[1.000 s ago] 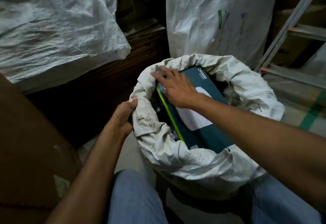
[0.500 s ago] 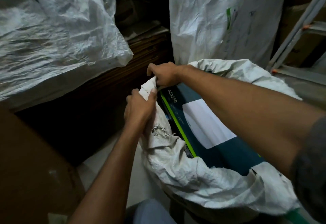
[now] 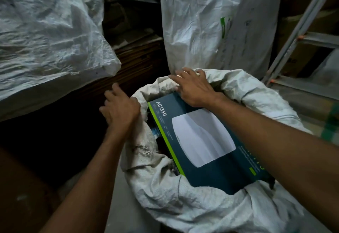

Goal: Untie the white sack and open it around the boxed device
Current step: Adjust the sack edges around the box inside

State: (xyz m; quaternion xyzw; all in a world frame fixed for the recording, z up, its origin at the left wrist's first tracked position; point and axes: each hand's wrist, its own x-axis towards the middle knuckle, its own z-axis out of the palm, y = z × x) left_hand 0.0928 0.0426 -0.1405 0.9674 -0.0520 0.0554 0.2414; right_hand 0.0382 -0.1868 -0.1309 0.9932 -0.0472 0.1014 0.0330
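The white woven sack (image 3: 198, 205) stands open in front of me, its rim rolled down around a dark teal box (image 3: 216, 176) marked AC1350, with a white device pictured on its top. My left hand (image 3: 120, 109) grips the sack's left rim, fingers curled over the cloth on the outside. My right hand (image 3: 192, 87) lies across the far rim and the box's far end, fingers spread and fairly straight, pressing the cloth back. The box's lower right part is hidden under my right forearm.
A big white sack (image 3: 47, 36) lies on dark stacked boards at the left. Another tall white sack (image 3: 216, 21) stands just behind. A metal ladder (image 3: 297, 36) leans at the right. Brown cardboard (image 3: 20, 192) fills the lower left.
Both hands let go of the pinched upper-left rim and moved apart. The left slid down the outside of the rim, the right reached to the far rim. More of the box top shows.
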